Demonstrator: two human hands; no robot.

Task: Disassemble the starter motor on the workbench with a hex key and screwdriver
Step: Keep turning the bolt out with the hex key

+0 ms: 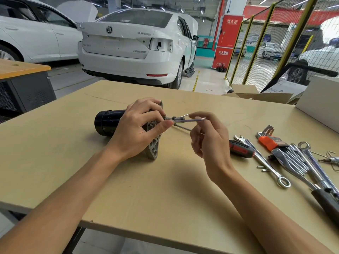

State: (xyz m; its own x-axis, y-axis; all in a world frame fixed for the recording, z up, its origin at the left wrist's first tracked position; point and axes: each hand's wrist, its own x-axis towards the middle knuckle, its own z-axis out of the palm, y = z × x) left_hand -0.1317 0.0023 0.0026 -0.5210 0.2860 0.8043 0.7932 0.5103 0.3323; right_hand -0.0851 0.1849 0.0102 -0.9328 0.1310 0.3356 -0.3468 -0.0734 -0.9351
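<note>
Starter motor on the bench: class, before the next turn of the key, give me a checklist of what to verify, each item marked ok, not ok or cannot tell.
1. Starter motor lies flat on the workbench: ok.
2. Left hand grips the motor's flange end to steady it: ok.
3. Right hand pinches the hex key: ok.
4. Key tip fully seated in the bolt head: cannot tell, fingers hide it.
5. Screwdriver lies beside the right hand: ok.
6. Loose small parts kept together, away from the bench edge: ok.
</note>
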